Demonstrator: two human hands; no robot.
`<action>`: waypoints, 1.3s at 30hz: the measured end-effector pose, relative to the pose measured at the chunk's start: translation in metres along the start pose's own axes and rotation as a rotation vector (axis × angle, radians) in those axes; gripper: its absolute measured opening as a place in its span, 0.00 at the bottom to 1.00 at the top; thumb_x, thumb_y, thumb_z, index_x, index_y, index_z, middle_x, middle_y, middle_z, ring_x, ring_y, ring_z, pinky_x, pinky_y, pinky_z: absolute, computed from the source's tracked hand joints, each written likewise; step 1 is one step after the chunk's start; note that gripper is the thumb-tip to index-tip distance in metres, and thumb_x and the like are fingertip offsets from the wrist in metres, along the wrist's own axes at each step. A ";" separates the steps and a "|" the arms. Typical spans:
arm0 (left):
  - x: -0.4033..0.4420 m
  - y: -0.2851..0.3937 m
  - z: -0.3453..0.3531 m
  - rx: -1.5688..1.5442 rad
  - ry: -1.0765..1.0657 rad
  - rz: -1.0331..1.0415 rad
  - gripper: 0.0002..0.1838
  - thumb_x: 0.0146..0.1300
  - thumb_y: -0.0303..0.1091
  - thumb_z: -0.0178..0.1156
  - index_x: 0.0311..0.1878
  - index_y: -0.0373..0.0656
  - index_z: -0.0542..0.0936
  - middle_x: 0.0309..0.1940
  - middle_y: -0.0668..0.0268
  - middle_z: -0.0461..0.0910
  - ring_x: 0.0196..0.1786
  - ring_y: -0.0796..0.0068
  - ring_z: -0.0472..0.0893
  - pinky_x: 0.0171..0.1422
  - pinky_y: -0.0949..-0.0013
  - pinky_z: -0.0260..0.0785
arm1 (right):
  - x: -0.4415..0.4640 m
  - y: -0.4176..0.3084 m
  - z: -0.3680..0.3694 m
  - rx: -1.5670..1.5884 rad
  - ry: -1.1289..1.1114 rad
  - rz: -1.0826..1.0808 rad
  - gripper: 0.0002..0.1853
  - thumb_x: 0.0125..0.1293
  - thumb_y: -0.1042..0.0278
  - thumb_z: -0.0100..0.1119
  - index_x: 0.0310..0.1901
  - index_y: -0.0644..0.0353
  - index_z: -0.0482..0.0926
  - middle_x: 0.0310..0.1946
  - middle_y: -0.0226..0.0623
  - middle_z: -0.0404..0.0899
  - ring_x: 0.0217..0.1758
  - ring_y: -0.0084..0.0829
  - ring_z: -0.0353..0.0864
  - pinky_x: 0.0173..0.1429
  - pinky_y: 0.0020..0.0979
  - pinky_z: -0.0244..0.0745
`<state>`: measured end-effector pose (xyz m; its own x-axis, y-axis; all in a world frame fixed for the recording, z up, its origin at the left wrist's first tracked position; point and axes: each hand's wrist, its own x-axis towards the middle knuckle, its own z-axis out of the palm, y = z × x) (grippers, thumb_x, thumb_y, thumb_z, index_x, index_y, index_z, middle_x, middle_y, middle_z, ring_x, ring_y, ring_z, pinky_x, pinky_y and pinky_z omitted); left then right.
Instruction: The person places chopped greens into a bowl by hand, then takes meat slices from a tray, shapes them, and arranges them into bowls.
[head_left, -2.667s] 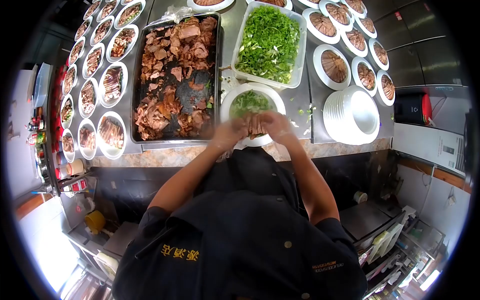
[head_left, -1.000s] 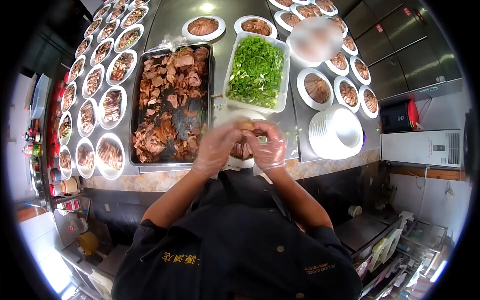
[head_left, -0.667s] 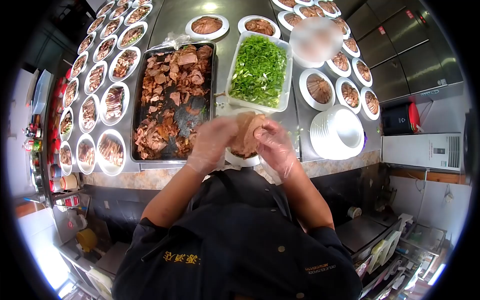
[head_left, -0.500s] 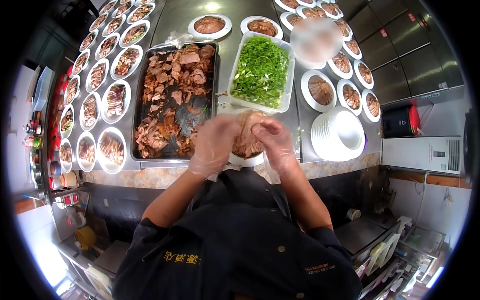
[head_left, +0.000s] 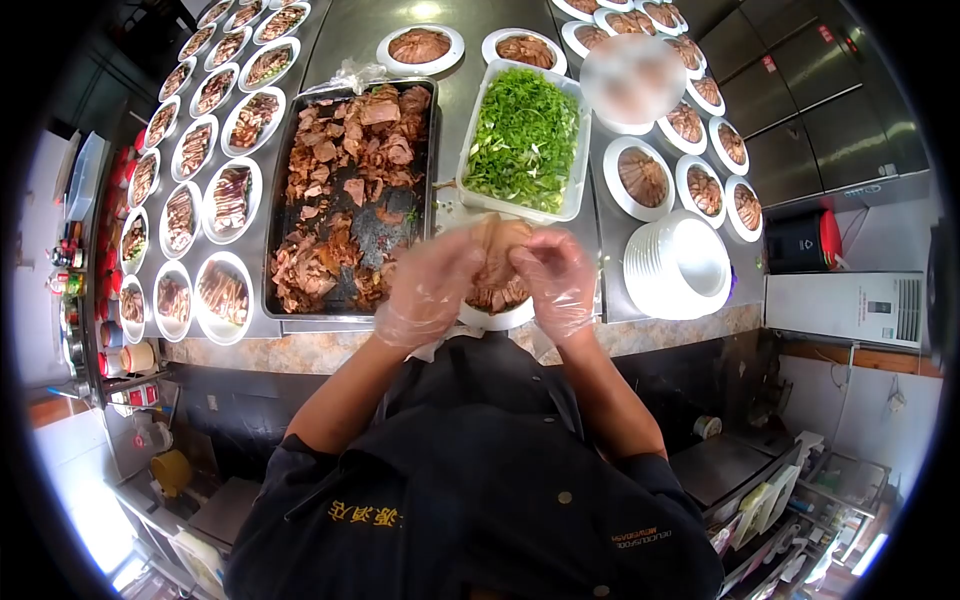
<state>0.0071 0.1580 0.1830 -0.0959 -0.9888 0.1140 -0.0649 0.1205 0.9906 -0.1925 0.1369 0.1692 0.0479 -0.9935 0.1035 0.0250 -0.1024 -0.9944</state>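
My right hand (head_left: pixel 556 278), in a clear plastic glove, pinches the edge of a slice of cooked meat (head_left: pixel 496 248). Facing it across the slice is my left hand (head_left: pixel 432 285), gloved likewise, its fingers smeared by motion near the slice's left edge. Whether they grip it I cannot tell. Below the slice, at the counter's front edge, a white plate (head_left: pixel 492 321) carries more sliced meat (head_left: pixel 498 296), partly hidden by my hands. To the left lies a black tray (head_left: pixel 272 268) of meat pieces (head_left: pixel 312 272).
A clear plastic tub (head_left: pixel 578 170) of chopped greens (head_left: pixel 522 140) stands just beyond my hands. Stacked white plates (head_left: pixel 672 270) are at the right. Several plates of sliced meat (head_left: pixel 642 178) line the right side, and more plated food (head_left: pixel 232 200) fills the left side of the steel counter (head_left: pixel 350 30).
The meat slice has tilted and folded somewhat, showing more of the meat on the plate below. My right hand has shifted slightly right; the left hand stays close to the slice.
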 end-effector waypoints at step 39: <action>0.010 0.004 -0.009 0.207 -0.205 -0.143 0.17 0.85 0.36 0.60 0.39 0.35 0.83 0.28 0.67 0.84 0.33 0.80 0.80 0.41 0.69 0.77 | 0.004 -0.003 -0.027 0.173 -0.156 0.414 0.10 0.72 0.72 0.77 0.48 0.67 0.86 0.43 0.36 0.90 0.43 0.22 0.88 0.48 0.27 0.86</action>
<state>0.0153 0.1481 0.1890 -0.2682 -0.9612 -0.0641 -0.2910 0.0174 0.9566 -0.2192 0.1315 0.1716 0.2384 -0.9280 -0.2862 0.1375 0.3240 -0.9360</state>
